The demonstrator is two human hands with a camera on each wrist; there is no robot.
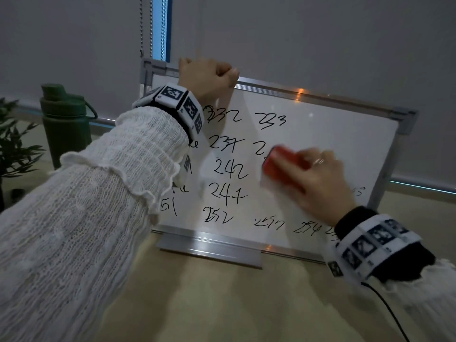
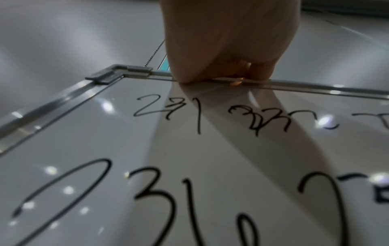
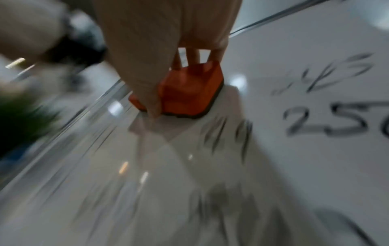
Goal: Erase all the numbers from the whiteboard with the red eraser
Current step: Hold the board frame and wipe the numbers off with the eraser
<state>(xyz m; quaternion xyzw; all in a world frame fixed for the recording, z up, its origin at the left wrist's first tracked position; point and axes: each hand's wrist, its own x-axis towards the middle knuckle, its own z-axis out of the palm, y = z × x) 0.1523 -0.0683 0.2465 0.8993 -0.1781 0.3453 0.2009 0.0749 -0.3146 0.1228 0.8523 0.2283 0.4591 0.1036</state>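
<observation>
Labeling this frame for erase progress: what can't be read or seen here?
- Head view: the left sleeve hides the whiteboard's first-column numbers.
- Head view: the right hand and eraser cover numbers beneath.
- Right wrist view: motion blur smears most digits.

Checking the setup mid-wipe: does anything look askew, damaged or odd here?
Nothing stands out. The whiteboard leans back on its stand, left hand gripping its top edge, right hand pressing the eraser on it. Numbers remain.
</observation>
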